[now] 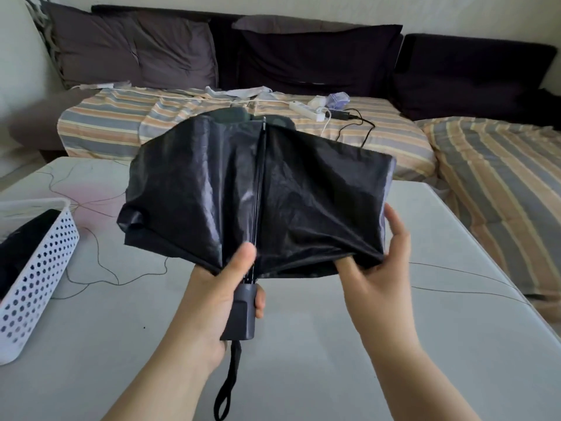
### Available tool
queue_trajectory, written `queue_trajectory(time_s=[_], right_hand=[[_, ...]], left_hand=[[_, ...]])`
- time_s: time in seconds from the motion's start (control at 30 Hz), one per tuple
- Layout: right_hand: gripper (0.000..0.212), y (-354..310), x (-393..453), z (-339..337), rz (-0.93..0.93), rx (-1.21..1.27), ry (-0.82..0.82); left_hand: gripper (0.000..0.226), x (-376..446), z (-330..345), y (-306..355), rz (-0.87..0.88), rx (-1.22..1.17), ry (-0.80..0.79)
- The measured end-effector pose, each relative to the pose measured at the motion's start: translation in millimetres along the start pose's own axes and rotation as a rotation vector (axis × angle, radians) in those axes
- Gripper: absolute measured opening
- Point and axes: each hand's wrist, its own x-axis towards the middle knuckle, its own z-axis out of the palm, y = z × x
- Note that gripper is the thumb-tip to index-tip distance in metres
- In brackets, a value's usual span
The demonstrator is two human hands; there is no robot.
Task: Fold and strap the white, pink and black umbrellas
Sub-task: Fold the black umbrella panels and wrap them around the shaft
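Above the desk (pixel 303 344), beside a white basket (pixel 36 268) at far left, the left hand (pixel 218 299) is clenching the black umbrella (pixel 258 192) by its handle while the right hand (pixel 379 268) is pinching its loose canopy hem; folding looks underway, strapping not yet done.

There was one black umbrella (pixel 261 196), two hands, left hand (pixel 218 296) and right hand (pixel 376 268), one white perforated basket (pixel 39 268), one worktop (pixel 303 344), one power strip (pixel 306 110) and three dark cushions.

Pale grey table (pixel 303 360) in front; striped-covered sofa (pixel 364 138) behind, dark cushions (pixel 303 56) against off-white wall (pixel 455 13).
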Motion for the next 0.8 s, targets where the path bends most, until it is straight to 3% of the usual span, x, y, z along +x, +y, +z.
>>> queue_trajectory(time_s=[0.07,0.13,0.2,0.27,0.33,0.4,0.43,0.57,0.7,0.8], right_hand=[[0.046,1,3,1,0.130,-0.060,-0.025],[0.016,1,8,-2,0.153,-0.134,0.040],[0.023,1,9,-7,0.103,-0.142,0.107],[0.036,-5,8,-8,0.029,-0.067,0.052],[0.049,-10,8,-2,0.062,0.208,-0.020],[0.047,-8,10,0,0.158,0.448,-0.054],[0.046,-6,10,0,0.181,0.422,-0.049],[0.045,-6,12,-11,0.116,-0.082,-0.022],[0.050,-12,17,-17,0.088,0.269,-0.090],[0.062,-1,16,-19,0.229,0.436,-0.191]], left_hand=[[0.045,-1,-1,0,0.025,0.033,0.010],[0.041,-1,-1,-1,0.035,0.031,0.029],[0.037,-1,-3,-1,0.041,0.000,0.060],[0.030,0,-4,1,0.031,-0.022,0.085],[0.029,0,-4,1,0.016,-0.033,0.081],[0.034,-1,-3,1,0.002,-0.036,0.053],[0.037,-2,-2,1,-0.008,-0.044,0.038],[0.045,-1,-4,5,-0.018,-0.080,0.021],[0.034,1,-5,4,-0.023,-0.042,0.027],[0.035,0,-6,1,-0.035,0.010,0.012]])
